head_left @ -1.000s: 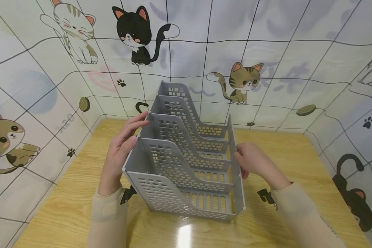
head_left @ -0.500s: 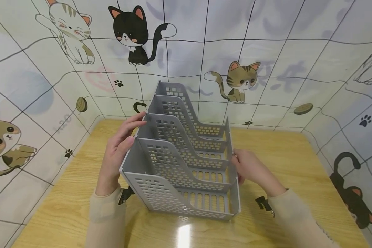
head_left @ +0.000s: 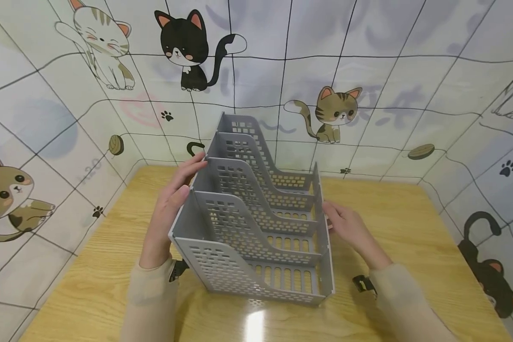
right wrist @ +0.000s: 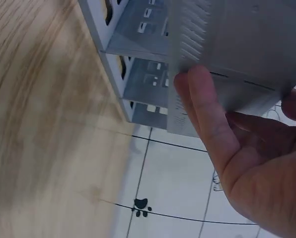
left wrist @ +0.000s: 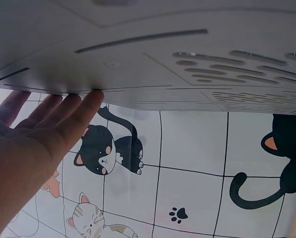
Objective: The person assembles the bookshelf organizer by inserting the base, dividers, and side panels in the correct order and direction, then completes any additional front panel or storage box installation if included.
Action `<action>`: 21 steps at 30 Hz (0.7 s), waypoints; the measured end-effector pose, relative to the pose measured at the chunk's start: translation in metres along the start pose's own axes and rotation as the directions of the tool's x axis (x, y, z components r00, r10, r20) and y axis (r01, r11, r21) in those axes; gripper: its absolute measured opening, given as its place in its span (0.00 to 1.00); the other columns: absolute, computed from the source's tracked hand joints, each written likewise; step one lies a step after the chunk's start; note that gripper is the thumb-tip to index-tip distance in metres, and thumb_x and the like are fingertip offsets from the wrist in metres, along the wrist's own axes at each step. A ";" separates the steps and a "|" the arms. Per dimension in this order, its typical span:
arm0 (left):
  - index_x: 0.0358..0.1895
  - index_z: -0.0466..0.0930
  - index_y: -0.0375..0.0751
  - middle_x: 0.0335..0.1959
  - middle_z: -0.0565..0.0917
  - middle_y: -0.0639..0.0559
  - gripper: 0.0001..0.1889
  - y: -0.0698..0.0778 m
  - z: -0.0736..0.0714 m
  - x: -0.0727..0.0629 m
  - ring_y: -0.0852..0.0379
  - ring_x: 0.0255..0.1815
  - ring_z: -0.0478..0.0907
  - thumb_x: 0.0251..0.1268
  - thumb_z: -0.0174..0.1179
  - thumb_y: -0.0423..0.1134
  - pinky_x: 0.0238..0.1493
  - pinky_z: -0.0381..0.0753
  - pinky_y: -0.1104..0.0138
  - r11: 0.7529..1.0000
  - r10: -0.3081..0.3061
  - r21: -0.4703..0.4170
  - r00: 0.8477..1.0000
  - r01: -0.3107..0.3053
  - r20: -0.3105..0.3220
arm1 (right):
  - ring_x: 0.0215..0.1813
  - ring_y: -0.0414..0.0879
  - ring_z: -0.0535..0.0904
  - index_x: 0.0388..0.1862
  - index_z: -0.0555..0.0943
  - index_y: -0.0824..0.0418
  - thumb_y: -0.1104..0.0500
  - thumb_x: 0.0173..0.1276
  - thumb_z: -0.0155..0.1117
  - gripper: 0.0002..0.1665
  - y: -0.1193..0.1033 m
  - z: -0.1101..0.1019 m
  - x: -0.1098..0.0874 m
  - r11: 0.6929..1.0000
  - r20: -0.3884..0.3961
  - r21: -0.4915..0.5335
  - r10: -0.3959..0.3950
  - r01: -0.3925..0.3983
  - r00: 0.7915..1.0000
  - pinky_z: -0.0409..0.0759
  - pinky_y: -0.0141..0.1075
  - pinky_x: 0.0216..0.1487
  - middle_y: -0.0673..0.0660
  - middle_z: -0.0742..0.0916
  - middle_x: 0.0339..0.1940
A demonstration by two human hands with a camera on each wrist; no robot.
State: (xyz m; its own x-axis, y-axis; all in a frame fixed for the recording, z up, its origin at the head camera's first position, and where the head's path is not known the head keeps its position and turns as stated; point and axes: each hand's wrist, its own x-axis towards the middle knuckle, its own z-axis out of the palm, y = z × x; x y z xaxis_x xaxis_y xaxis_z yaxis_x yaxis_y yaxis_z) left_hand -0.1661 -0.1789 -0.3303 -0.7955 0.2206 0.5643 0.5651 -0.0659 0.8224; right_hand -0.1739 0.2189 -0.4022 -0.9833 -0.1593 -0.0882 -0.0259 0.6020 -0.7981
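A grey plastic file organizer (head_left: 192, 218) with several upright slots stands on the wooden table, its tall solid side at left and a low panel (head_left: 324, 232) along its right. My left hand (head_left: 166, 216) rests on the tall side; in the left wrist view its fingertips (left wrist: 96, 96) touch the outer face with the fingers fairly straight. Against the low panel's outer face lies my right hand (head_left: 348, 225). From the right wrist view, an extended finger (right wrist: 212, 116) presses that panel near a slotted patch, while the thumb sits farther along; some fingers are partly hidden.
The wooden table (head_left: 410, 232) carries the organizer near its middle. A wall covering (head_left: 265, 71) printed with cats and grid lines rises behind and at both sides. A small black strap piece (head_left: 363, 284) shows at the right cuff.
My right hand has gone from curled to more extended fingers and slid slightly along the low panel. That panel has shifted a little left, closer to the divider ends. My left hand stays in place.
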 end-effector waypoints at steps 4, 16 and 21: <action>0.72 0.72 0.33 0.81 0.63 0.47 0.25 0.001 0.002 0.000 0.47 0.83 0.55 0.79 0.44 0.42 0.76 0.60 0.62 1.000 -0.027 0.000 1.000 0.027 0.001 | 0.42 0.58 0.89 0.80 0.62 0.68 0.37 0.85 0.38 0.42 0.005 0.002 0.006 1.000 -0.027 -0.001 0.027 -0.027 0.999 0.86 0.54 0.52 0.77 0.74 0.71; 0.69 0.77 0.40 0.81 0.61 0.45 0.23 -0.002 0.004 0.002 0.46 0.83 0.54 0.78 0.49 0.45 0.75 0.62 0.66 0.994 -0.051 -0.097 0.999 0.051 -0.002 | 0.17 0.47 0.70 0.69 0.76 0.71 0.42 0.86 0.38 0.37 0.004 0.015 0.011 0.997 -0.192 -0.081 0.003 -0.019 0.981 0.79 0.46 0.39 0.51 0.74 0.11; 0.68 0.78 0.46 0.81 0.61 0.47 0.22 0.000 0.004 0.002 0.47 0.83 0.53 0.78 0.49 0.45 0.75 0.62 0.66 0.990 -0.080 -0.114 0.997 0.078 -0.010 | 0.16 0.45 0.67 0.24 0.79 0.66 0.45 0.86 0.41 0.36 0.005 0.021 0.016 0.999 -0.221 -0.054 -0.005 -0.007 0.975 0.72 0.40 0.26 0.49 0.72 0.08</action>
State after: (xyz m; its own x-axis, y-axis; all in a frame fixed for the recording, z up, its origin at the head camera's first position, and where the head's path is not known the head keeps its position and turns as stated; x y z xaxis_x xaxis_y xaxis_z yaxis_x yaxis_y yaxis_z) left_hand -0.1663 -0.1743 -0.3293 -0.8404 0.2152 0.4975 0.4725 -0.1591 0.8669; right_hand -0.1859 0.2033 -0.4198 -0.9987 0.0148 0.0495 -0.0283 0.6444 -0.7642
